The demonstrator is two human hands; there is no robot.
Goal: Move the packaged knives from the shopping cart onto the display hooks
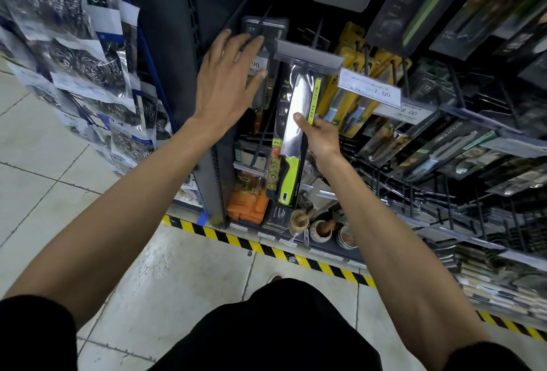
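Observation:
A packaged knife (291,140) with a steel blade and a lime-green handle hangs upright in front of the shelving. My right hand (319,137) grips its right edge, thumb across the blade. The pack's top sits just under a clear label holder (307,55) at the end of a display hook (318,32). My left hand (228,74) is spread open, fingers straight, against a dark knife pack (266,30) hanging on the neighbouring hook to the left. The shopping cart is out of view.
Yellow knife packs (352,80) and dark packs (420,145) hang on hooks to the right, with price tags (370,89). Bagged steel scourers (74,54) hang at the left. Wooden mortars (321,230) stand on the bottom shelf, above striped floor tape (266,248).

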